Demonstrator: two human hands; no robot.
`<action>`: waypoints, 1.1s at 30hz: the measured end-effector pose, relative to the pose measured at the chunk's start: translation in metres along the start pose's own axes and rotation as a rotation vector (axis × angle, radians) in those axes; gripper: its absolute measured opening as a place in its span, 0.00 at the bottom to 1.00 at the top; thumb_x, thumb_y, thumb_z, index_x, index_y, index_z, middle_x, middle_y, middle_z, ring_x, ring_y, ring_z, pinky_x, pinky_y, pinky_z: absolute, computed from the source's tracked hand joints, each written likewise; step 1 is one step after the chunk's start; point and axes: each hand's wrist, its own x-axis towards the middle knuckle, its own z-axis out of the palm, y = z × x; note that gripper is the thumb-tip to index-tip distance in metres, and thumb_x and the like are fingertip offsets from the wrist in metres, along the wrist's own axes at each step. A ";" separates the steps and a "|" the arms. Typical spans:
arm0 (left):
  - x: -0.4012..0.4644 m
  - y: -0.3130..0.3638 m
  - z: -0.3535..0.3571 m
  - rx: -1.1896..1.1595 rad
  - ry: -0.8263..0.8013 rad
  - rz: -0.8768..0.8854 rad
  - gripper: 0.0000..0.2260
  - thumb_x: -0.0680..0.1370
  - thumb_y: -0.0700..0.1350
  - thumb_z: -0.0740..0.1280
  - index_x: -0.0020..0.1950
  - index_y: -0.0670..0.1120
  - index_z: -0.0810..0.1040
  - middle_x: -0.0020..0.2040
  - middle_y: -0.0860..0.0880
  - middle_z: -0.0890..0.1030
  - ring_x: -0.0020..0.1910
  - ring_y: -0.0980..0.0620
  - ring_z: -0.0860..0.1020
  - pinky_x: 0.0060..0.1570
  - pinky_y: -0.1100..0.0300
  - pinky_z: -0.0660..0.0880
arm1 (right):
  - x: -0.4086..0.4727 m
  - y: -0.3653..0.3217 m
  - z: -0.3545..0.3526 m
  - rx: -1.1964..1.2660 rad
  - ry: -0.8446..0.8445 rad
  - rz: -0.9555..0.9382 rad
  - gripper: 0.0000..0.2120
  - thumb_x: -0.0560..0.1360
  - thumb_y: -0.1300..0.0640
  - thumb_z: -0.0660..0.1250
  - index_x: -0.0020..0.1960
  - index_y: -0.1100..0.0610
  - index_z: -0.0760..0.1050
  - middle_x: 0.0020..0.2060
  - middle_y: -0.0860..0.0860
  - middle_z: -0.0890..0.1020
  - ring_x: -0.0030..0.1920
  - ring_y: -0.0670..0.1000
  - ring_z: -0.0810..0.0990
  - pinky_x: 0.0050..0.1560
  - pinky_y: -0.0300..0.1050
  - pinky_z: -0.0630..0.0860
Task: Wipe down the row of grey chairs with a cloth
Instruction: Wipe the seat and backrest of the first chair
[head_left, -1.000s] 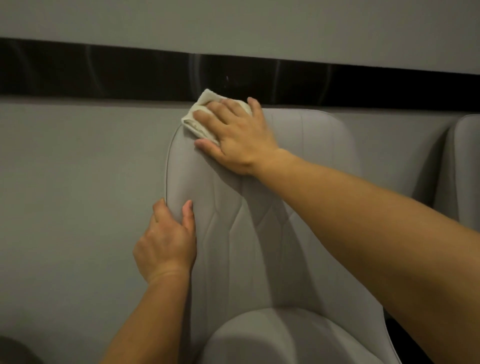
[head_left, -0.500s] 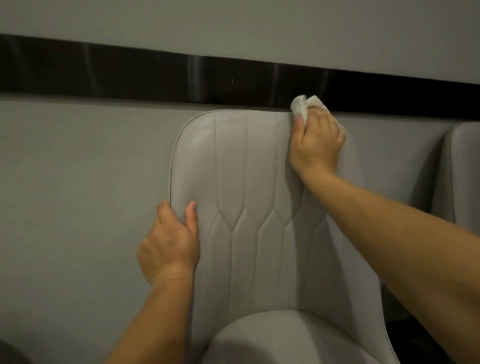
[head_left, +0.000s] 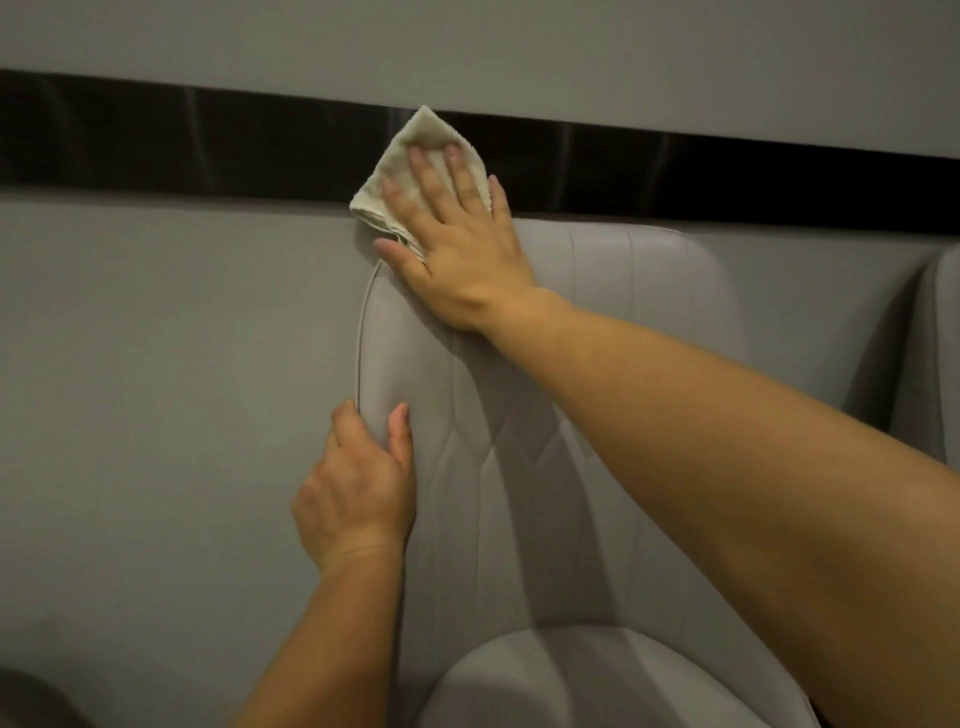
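My left hand grips the padded grey chair edge to steady it; flat-fingered right hand presses the folded beige cloth on its top corner

The chair is smooth, stitched, matt grey leather-like upholstery. The cloth above it looks coarse-woven. The wall band behind is glossy black.

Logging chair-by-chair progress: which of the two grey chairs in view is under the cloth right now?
The full-view chair at centre: the right hand presses the cloth on its top left corner, the left hand gripping its edge. The other chair at far right is untouched.
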 end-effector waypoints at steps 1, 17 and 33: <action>0.000 0.000 0.000 0.000 0.001 -0.002 0.29 0.78 0.63 0.55 0.67 0.41 0.70 0.52 0.34 0.80 0.45 0.30 0.79 0.42 0.43 0.72 | -0.004 0.008 -0.004 -0.034 -0.019 -0.042 0.33 0.79 0.31 0.41 0.81 0.43 0.46 0.81 0.48 0.45 0.80 0.54 0.38 0.77 0.63 0.38; 0.001 -0.006 0.004 -0.027 0.038 0.025 0.29 0.78 0.64 0.53 0.65 0.41 0.70 0.51 0.34 0.81 0.43 0.30 0.79 0.37 0.46 0.68 | -0.106 0.109 -0.020 -0.142 0.072 0.431 0.31 0.80 0.35 0.47 0.77 0.51 0.60 0.77 0.55 0.62 0.79 0.60 0.52 0.76 0.66 0.45; 0.002 -0.008 0.008 -0.013 0.078 0.054 0.26 0.80 0.62 0.50 0.62 0.42 0.70 0.48 0.35 0.81 0.41 0.30 0.78 0.35 0.48 0.63 | -0.173 -0.002 0.057 -0.104 0.287 -0.063 0.20 0.75 0.46 0.69 0.62 0.55 0.81 0.64 0.61 0.78 0.68 0.67 0.73 0.69 0.71 0.62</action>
